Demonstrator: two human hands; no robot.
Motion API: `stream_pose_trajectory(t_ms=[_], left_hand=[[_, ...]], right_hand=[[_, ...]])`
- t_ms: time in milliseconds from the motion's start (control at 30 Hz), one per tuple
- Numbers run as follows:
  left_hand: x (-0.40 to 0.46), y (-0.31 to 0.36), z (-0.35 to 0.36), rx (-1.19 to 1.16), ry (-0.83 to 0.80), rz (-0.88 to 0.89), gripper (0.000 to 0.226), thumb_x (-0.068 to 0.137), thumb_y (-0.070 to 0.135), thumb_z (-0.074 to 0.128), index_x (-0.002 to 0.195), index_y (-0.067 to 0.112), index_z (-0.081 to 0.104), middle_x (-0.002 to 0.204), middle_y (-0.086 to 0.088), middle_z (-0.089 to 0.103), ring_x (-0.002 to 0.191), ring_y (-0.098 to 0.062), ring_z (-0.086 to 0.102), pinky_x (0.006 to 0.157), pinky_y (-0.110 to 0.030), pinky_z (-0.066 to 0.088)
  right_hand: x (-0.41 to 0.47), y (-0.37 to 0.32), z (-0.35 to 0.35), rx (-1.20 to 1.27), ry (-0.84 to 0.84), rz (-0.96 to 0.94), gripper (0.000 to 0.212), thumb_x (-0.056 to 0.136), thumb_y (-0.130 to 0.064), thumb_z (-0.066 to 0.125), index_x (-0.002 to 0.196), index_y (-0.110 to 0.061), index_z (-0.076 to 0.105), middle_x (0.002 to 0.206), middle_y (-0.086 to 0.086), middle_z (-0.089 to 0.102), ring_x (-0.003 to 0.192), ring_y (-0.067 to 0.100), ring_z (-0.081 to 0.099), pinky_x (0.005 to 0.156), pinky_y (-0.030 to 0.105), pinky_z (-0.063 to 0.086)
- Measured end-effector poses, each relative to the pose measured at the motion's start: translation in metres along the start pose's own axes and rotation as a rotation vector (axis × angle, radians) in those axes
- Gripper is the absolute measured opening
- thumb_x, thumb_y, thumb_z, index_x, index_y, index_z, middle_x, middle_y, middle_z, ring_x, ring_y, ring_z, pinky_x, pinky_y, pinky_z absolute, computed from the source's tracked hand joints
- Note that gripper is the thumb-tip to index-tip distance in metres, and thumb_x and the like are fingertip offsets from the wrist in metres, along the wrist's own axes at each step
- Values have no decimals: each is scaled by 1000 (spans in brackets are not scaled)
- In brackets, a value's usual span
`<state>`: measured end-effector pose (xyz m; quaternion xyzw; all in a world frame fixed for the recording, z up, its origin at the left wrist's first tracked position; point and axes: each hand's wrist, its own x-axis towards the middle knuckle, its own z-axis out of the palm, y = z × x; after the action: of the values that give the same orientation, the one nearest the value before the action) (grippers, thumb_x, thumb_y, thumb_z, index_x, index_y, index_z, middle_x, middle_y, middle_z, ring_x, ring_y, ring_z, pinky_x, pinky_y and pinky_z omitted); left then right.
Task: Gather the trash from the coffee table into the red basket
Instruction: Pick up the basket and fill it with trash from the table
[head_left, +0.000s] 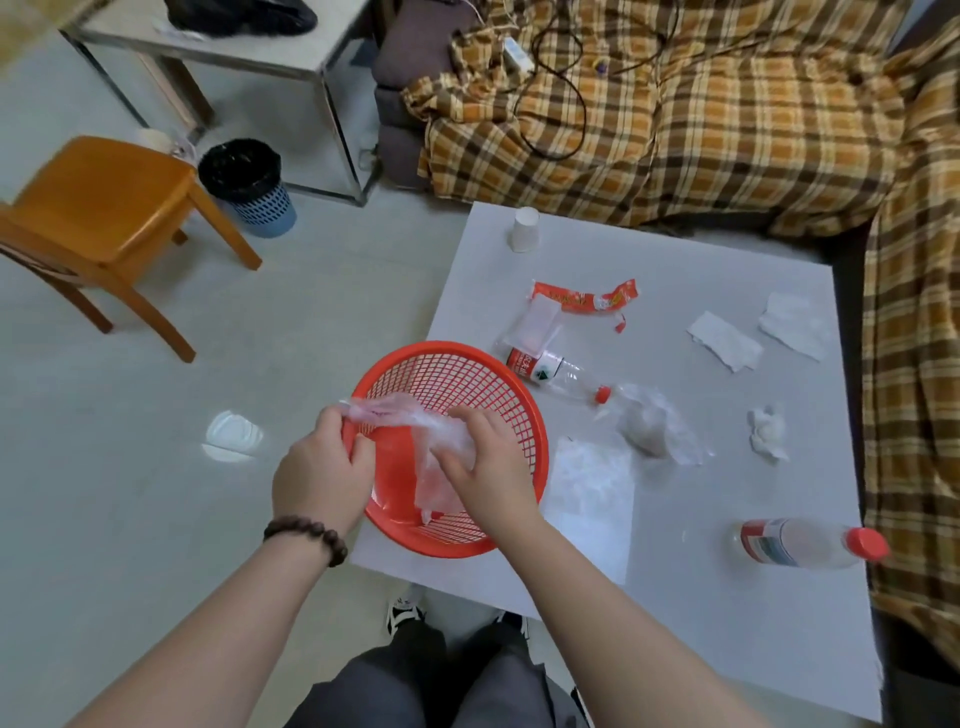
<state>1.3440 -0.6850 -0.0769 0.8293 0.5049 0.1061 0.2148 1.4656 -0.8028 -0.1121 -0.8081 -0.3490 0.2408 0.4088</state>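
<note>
Both hands work a clear plastic bag (441, 457) over the red basket (524, 415), which sits at the left edge of the white bench (727, 623). The left hand (322, 467) pinches the bag's upper corner with curled fingers at the basket's left rim; the right hand (483, 462) presses the bag down with loosely spread fingers. The bag runs from upper left to lower right, already inside the basket. The remaining trash lies to the right, nearer the right hand: two bottles (550, 371), a red wrapper (582, 296), tissues (724, 340) and a paper cup (524, 228). A plaid-covered sofa (727, 130) lies beyond the bench.

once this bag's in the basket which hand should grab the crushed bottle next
Probably the right hand: the crushed bottle lies just right of the red basket, while the left hand grips its left rim.
</note>
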Motion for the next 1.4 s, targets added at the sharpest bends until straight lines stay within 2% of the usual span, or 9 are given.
stream_pose_trajectory(t_ms=[133, 300, 433, 633, 767, 967, 1167, 1267, 1400], left_hand=[[11, -10, -9, -38, -18, -8, 9, 87, 20, 51, 91, 14, 54, 68, -12, 61, 64, -36, 58, 59, -43, 51], [27, -31, -13, -53, -50, -24, 12, 89, 22, 50, 96, 14, 56, 72, -10, 64, 66, -35, 59, 62, -43, 52], [45, -43, -14, -39, -51, -41, 15, 88, 21, 51, 99, 12, 57, 71, -12, 63, 65, -35, 58, 61, -42, 52], [72, -38, -3, 3, 18, -62, 13, 87, 20, 53, 96, 12, 57, 66, -7, 56, 58, -30, 48, 54, -33, 38], [85, -27, 9, 14, 72, -92, 9, 86, 17, 55, 94, 12, 57, 64, -6, 56, 56, -29, 46, 52, -31, 33], [97, -14, 28, 1, 78, -152, 7, 88, 17, 58, 94, 16, 59, 65, -3, 62, 59, -33, 60, 54, -36, 48], [105, -9, 39, 33, 113, -186, 8, 88, 19, 58, 96, 18, 57, 63, 3, 59, 54, -29, 60, 51, -36, 51], [104, -8, 37, 27, 125, -203, 9, 88, 19, 59, 97, 18, 57, 65, 1, 61, 55, -29, 61, 52, -37, 52], [103, -8, 33, 46, 107, -235, 12, 89, 20, 56, 100, 17, 56, 68, -5, 65, 58, -32, 63, 54, -43, 55]], right_hand=[[4, -5, 12, -52, -42, 2, 48, 87, -31, 62, 131, -21, 48, 134, -1, 50, 124, 17, 42, 105, 36, 36], [9, -4, 14, -58, 80, 30, 45, 87, -31, 63, 128, -18, 52, 132, -1, 51, 125, 14, 41, 103, 24, 32], [19, 16, 3, -82, 177, 154, 45, 85, -32, 65, 126, -18, 52, 126, 0, 51, 118, 12, 44, 96, 19, 32], [46, 74, -15, -114, 173, 341, 48, 86, -34, 64, 130, -21, 48, 135, 0, 45, 127, 16, 39, 97, 27, 35], [96, 107, -23, -182, 123, 391, 57, 85, -38, 64, 134, -20, 44, 141, 5, 42, 130, 23, 35, 105, 38, 35], [190, 141, -34, -321, 86, 367, 72, 82, -46, 63, 143, -25, 30, 153, 14, 23, 140, 32, 20, 111, 48, 28], [263, 160, -30, -349, 97, 438, 87, 79, -46, 67, 148, -28, 16, 157, 16, 9, 143, 35, 13, 111, 49, 25], [277, 168, -19, -335, 35, 471, 86, 80, -43, 68, 147, -26, 16, 155, 16, 13, 137, 39, 25, 105, 49, 34], [277, 170, -12, -299, 4, 469, 73, 80, -29, 69, 140, -22, 28, 142, 14, 26, 114, 42, 48, 89, 47, 47]])
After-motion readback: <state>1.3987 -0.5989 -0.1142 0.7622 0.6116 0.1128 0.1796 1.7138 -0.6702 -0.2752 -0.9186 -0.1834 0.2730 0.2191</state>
